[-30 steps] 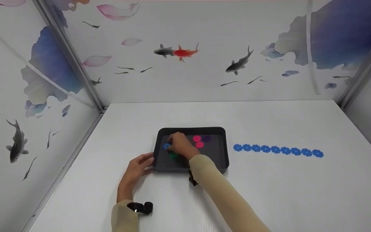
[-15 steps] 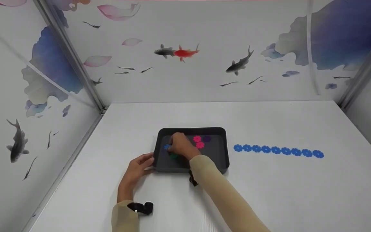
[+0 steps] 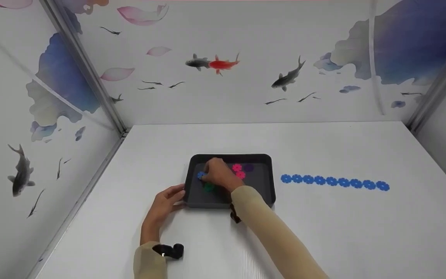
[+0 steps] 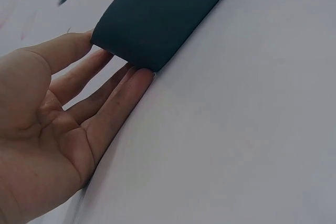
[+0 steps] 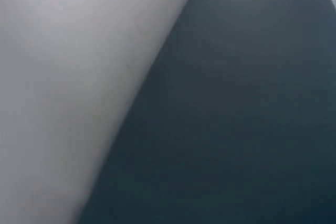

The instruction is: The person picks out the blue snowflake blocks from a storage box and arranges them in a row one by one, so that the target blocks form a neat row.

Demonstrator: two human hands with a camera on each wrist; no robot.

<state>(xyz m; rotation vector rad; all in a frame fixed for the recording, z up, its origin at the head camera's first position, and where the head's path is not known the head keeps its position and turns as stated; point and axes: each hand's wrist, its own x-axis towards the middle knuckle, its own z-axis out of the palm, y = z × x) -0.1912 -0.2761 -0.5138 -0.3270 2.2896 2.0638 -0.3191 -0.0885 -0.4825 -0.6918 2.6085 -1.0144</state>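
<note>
In the head view, a black rectangular tray (image 3: 263, 190) stands on the white table. My right hand (image 3: 221, 173) reaches into its left part, with bent fingers pinching a blue flower-shaped plastic piece (image 3: 200, 175) at their tips. Below that hand lies a green flower-shaped piece (image 3: 209, 187), partly covered. Two pink pieces (image 3: 237, 167) and a dark purple one (image 3: 249, 167) lie farther right in the tray. Against the tray's left wall rests my left hand (image 3: 165, 201). The left wrist view shows its fingers extended, thumb tip near the rim, other fingertips low on the wall (image 4: 157, 19).
A row of several blue flower pieces (image 3: 331, 181), set edge to edge, runs across the table (image 3: 323, 232) to the right of the tray. White walls printed with fish enclose the table at the back and sides. The tray's dark wall (image 5: 226, 103) fills much of the right wrist view.
My right hand dips slightly, then lifts a little with the blue piece at its fingertips; more of the green piece shows now. My left hand stays against the tray.
</note>
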